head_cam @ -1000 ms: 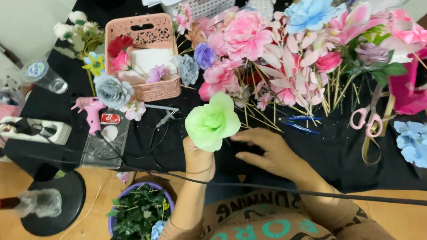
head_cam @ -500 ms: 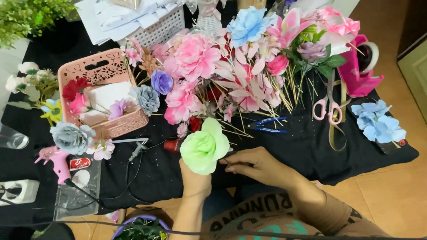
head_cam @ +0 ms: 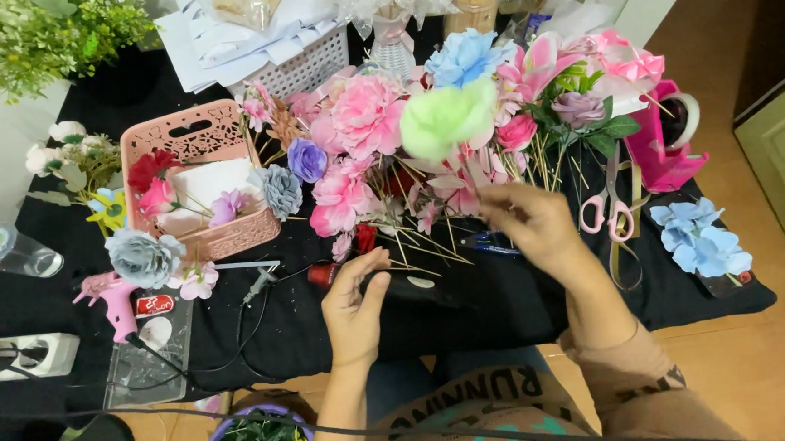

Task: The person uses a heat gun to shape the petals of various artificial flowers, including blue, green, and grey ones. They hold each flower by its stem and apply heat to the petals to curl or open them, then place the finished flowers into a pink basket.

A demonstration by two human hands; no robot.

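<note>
Green flower (head_cam: 448,117) I hold: soft matt petals. Table cloth (head_cam: 525,303) matt black fabric. Pink basket (head_cam: 189,137) smooth plastic.
</note>
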